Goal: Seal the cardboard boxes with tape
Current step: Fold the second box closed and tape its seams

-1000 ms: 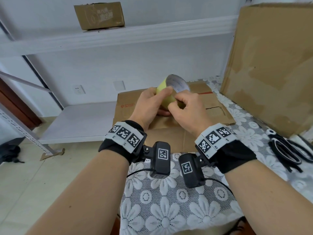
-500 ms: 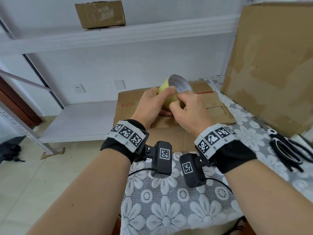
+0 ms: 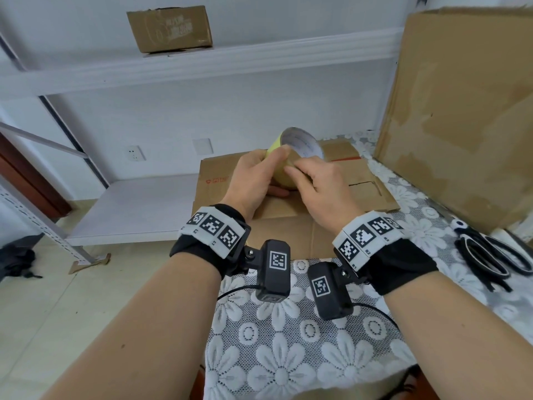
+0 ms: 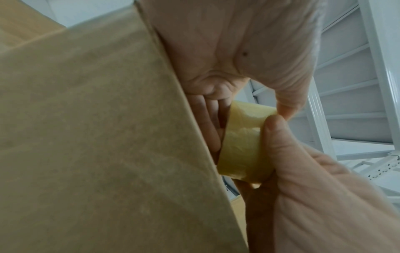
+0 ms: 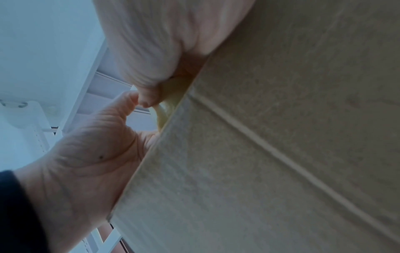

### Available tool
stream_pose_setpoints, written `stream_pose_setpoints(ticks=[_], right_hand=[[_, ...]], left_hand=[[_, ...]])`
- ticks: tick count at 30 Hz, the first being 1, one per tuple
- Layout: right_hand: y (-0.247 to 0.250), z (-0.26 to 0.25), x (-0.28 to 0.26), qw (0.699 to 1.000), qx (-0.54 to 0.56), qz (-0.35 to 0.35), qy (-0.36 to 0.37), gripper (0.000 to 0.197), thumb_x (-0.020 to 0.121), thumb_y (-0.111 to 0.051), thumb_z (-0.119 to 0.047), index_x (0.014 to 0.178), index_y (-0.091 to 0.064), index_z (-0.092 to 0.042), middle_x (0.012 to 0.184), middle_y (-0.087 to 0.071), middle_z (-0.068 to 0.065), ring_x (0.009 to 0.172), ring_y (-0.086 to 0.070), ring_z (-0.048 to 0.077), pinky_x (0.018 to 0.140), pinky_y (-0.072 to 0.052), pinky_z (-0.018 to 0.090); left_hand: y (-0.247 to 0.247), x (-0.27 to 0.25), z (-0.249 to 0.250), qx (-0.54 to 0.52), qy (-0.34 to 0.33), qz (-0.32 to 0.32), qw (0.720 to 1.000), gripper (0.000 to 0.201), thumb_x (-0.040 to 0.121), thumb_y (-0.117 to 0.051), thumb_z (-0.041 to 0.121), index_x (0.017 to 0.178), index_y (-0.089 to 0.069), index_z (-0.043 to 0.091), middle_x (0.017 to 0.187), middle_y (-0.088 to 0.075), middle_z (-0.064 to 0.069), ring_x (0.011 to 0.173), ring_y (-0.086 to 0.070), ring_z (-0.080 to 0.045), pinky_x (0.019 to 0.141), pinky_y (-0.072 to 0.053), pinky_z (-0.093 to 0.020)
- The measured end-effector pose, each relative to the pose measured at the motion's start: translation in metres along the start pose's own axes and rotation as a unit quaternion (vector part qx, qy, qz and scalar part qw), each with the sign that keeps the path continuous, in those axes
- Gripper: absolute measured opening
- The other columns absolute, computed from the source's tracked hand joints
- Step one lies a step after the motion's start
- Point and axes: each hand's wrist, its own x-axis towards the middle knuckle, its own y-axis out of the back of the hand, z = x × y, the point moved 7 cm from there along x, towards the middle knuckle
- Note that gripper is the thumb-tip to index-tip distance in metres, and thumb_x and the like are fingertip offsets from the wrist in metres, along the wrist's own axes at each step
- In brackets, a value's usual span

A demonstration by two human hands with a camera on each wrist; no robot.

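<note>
A roll of yellowish tape (image 3: pixel 298 144) with a white core is held just above a flattened brown cardboard box (image 3: pixel 288 229) at the table's far edge. My left hand (image 3: pixel 253 177) grips the roll from the left, thumb on top and fingers underneath. My right hand (image 3: pixel 320 183) meets it from the right, thumb and curled fingers pinching the roll's outer surface. The left wrist view shows the tape roll (image 4: pixel 242 145) between the left hand (image 4: pixel 238 51) and the right hand (image 4: pixel 324 196), whose thumb lies on the tape. The right wrist view is mostly cardboard (image 5: pixel 281 137); only a sliver of tape (image 5: pixel 161 116) shows.
A tall cardboard box (image 3: pixel 461 111) stands at the right of the table. Black scissors (image 3: pixel 490 255) lie in front of it on the lace tablecloth (image 3: pixel 288 356). A small box (image 3: pixel 170 28) sits on the upper white shelf. To the left are a lower shelf and the floor.
Both hands stay on the roll above the flat box. The right hand's fingers have shifted slightly on the roll's surface.
</note>
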Motion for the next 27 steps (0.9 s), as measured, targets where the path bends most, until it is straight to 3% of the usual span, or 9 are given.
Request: stream_pose_setpoints(ticks=[5,8,11,16,20,24,27], right_hand=[[-0.0016,-0.0074,-0.0019,0.999,-0.001,-0.019,0.038,0.020,0.095,-0.045,-0.014,0.077,-0.043,-0.023,0.063,-0.034,-0.020,0.060,-0.036,-0.003,0.058,-0.026,0.014],[-0.0026,-0.0087,-0.0028,0.999,-0.001,-0.033,0.039,0.016,0.095,-0.043,-0.012,0.081,-0.048,-0.020,0.066,-0.034,-0.021,0.063,-0.037,-0.004,0.059,-0.024,0.016],[-0.0018,-0.0087,-0.0030,0.999,0.004,-0.039,0.033,0.017,0.095,-0.044,-0.009,0.083,-0.055,-0.014,0.066,-0.035,-0.021,0.063,-0.038,-0.004,0.062,-0.028,0.011],[-0.0015,-0.0054,-0.0012,0.998,0.047,-0.042,-0.022,0.018,0.092,-0.060,-0.026,0.074,-0.057,-0.023,0.065,-0.048,-0.016,0.063,-0.045,0.001,0.060,-0.031,0.019],[-0.0003,-0.0044,-0.0001,1.000,0.021,-0.011,-0.001,0.021,0.094,-0.055,-0.016,0.073,-0.052,-0.019,0.059,-0.038,-0.017,0.054,-0.038,0.002,0.056,-0.026,0.019],[0.0000,-0.0063,-0.0012,1.000,0.010,-0.020,0.020,0.018,0.095,-0.048,-0.011,0.092,-0.064,-0.005,0.065,-0.039,-0.021,0.059,-0.040,-0.002,0.059,-0.029,0.010],[-0.0003,-0.0103,-0.0019,0.999,0.016,-0.031,0.028,0.019,0.095,-0.045,-0.009,0.090,-0.063,-0.009,0.066,-0.040,-0.021,0.063,-0.043,-0.003,0.061,-0.030,0.012]], left_hand=[[0.0019,0.0011,-0.0018,-0.001,0.002,0.007,1.000,0.029,0.096,-0.059,0.031,0.100,-0.060,0.003,0.079,-0.062,-0.009,0.068,-0.066,-0.020,0.064,-0.059,-0.031],[0.0027,0.0011,-0.0017,-0.002,0.000,0.010,1.000,0.028,0.096,-0.058,0.031,0.098,-0.061,0.004,0.080,-0.062,-0.010,0.067,-0.066,-0.021,0.065,-0.059,-0.032],[0.0031,0.0016,-0.0026,-0.007,-0.001,0.012,1.000,0.028,0.096,-0.058,0.031,0.099,-0.061,0.003,0.084,-0.061,-0.012,0.070,-0.066,-0.023,0.067,-0.059,-0.033],[0.0031,-0.0004,-0.0015,-0.024,-0.004,0.013,1.000,0.023,0.096,-0.059,0.025,0.097,-0.057,0.002,0.070,-0.064,-0.004,0.063,-0.065,-0.016,0.061,-0.058,-0.028],[0.0023,0.0000,-0.0009,-0.018,-0.004,0.012,1.000,0.024,0.096,-0.059,0.026,0.098,-0.058,0.003,0.078,-0.062,-0.009,0.071,-0.067,-0.021,0.069,-0.061,-0.036],[0.0033,0.0014,-0.0012,-0.022,-0.002,0.013,1.000,0.027,0.096,-0.059,0.028,0.101,-0.060,0.002,0.085,-0.059,-0.013,0.075,-0.066,-0.022,0.068,-0.061,-0.032],[0.0036,0.0007,-0.0012,-0.024,-0.002,0.013,1.000,0.027,0.096,-0.059,0.027,0.101,-0.061,0.001,0.087,-0.059,-0.015,0.077,-0.066,-0.023,0.066,-0.060,-0.029]])
